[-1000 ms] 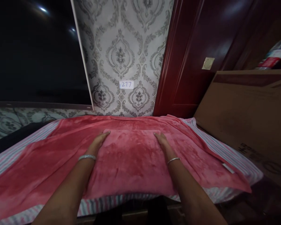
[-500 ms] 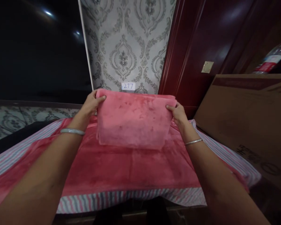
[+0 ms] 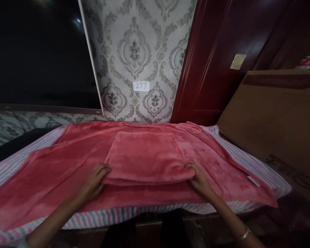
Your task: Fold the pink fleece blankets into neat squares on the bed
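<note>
A folded pink towel [image 3: 144, 156] lies flat in the middle of a larger pink cloth [image 3: 54, 172] spread over a striped sheet [image 3: 113, 217]. My left hand [image 3: 94, 181] grips the folded towel's near left corner, fingers curled under its edge. At the near right corner, my right hand [image 3: 200, 179] pinches the fold the same way. Both forearms reach in from below, and a thin bangle [image 3: 245, 234] shows on the right wrist.
Patterned wallpaper with a small label reading 277 [image 3: 141, 86] stands behind. A dark screen [image 3: 38, 51] fills the upper left, a dark red wooden door [image 3: 222, 51] the upper right. A large cardboard box [image 3: 276, 120] leans at the right.
The folded towel was lifted up in both hands half a second ago; now it lies flat on the spread cloth, folded smaller, with my hands at its near corners.
</note>
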`<control>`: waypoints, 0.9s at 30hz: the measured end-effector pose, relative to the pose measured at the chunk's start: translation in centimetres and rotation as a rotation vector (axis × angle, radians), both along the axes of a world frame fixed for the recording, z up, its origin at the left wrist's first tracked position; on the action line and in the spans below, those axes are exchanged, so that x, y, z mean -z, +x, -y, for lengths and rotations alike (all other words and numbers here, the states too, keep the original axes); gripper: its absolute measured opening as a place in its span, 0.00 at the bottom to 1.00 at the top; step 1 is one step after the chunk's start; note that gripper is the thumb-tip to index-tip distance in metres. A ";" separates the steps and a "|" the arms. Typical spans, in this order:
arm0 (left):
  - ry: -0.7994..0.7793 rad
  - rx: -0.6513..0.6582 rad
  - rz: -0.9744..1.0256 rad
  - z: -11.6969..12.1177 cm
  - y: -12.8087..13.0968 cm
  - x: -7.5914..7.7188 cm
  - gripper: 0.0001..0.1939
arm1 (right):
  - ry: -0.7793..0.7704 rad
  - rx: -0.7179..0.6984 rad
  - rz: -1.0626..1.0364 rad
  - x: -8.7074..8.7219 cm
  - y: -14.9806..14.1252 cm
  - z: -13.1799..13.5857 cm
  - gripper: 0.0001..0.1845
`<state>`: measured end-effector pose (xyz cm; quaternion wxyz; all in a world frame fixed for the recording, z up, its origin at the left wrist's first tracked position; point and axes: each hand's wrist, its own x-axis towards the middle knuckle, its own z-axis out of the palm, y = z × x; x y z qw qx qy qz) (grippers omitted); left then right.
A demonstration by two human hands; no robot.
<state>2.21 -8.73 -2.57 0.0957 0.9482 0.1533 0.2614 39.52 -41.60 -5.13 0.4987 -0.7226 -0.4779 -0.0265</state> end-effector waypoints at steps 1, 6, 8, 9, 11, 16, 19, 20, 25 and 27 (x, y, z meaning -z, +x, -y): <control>0.005 -0.011 0.000 0.6 -0.7 1.0 0.23 | -0.019 0.002 -0.005 0.8 -0.3 0.7 0.18; -0.130 -0.044 0.051 0.7 -1.5 -1.0 0.19 | -0.119 -0.074 -0.109 -0.7 1.0 2.9 0.16; -0.194 -0.088 0.073 -0.1 0.4 -3.8 0.18 | -0.099 0.004 -0.129 -3.1 2.2 1.9 0.16; -0.207 -0.111 0.086 -0.5 2.0 -5.3 0.20 | -0.061 0.064 -0.116 -4.5 2.7 0.8 0.18; -0.199 -0.145 0.079 -1.0 6.2 -8.0 0.23 | 0.003 0.102 -0.092 -7.2 3.3 -2.9 0.23; -0.111 -0.200 -0.152 -0.6 17.6 -11.2 0.26 | -0.309 0.176 0.057 -11.1 2.3 -14.4 0.30; -0.077 -0.263 -0.258 -0.6 21.0 -10.5 0.23 | -0.510 0.280 0.116 -10.7 1.4 -18.3 0.28; -0.074 -0.282 -0.272 -0.7 21.5 -9.9 0.22 | -0.535 0.300 0.115 -10.2 1.1 -18.9 0.26; -0.029 -0.364 -0.280 -1.4 21.4 -6.2 0.21 | -0.601 0.360 0.118 -6.7 0.6 -19.1 0.24; 0.014 -0.393 -0.245 -1.6 21.1 -5.1 0.22 | -0.598 0.362 0.144 -5.5 0.7 -18.8 0.25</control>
